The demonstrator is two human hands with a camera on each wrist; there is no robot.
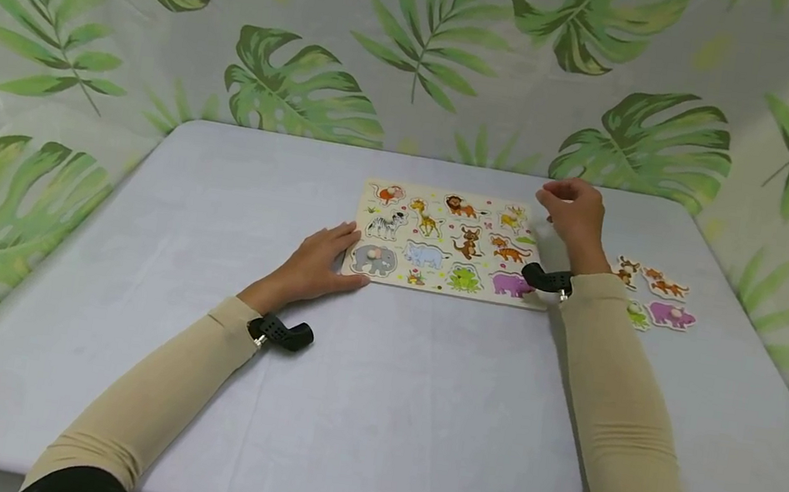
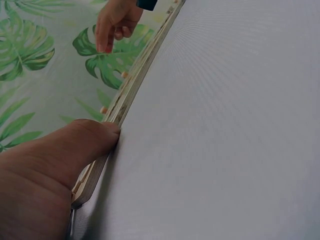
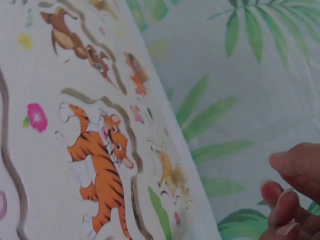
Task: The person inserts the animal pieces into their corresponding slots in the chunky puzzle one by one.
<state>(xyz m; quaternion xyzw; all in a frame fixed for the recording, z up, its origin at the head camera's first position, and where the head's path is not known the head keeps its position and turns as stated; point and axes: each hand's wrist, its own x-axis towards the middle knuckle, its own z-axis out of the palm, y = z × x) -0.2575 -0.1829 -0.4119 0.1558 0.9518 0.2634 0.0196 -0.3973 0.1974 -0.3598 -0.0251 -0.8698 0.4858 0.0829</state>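
A wooden animal puzzle board (image 1: 433,291) lies on the table, its recesses printed with animals. My left hand (image 1: 320,259) rests at its near-left corner, fingers along the left side, thumb (image 2: 95,140) pressed to the front edge. Beyond the board's far-right corner, my right hand (image 1: 574,221) is raised with fingers loosely bent and nothing visible between them. Closest to it on the board is a yellow deer piece (image 1: 512,217). Knobbed pieces such as the lion (image 1: 462,207) and elephant (image 1: 371,260) sit in their recesses. The tiger recess (image 3: 102,170) shows its printed picture.
Loose pieces lie right of the board, beside my right sleeve: a kangaroo (image 1: 627,270), a tiger (image 1: 665,285), a purple hippo (image 1: 671,316) and a frog (image 1: 638,315) partly hidden by the sleeve. A white cloth covers the table (image 1: 373,394). Behind hangs a leaf-print curtain (image 1: 296,85).
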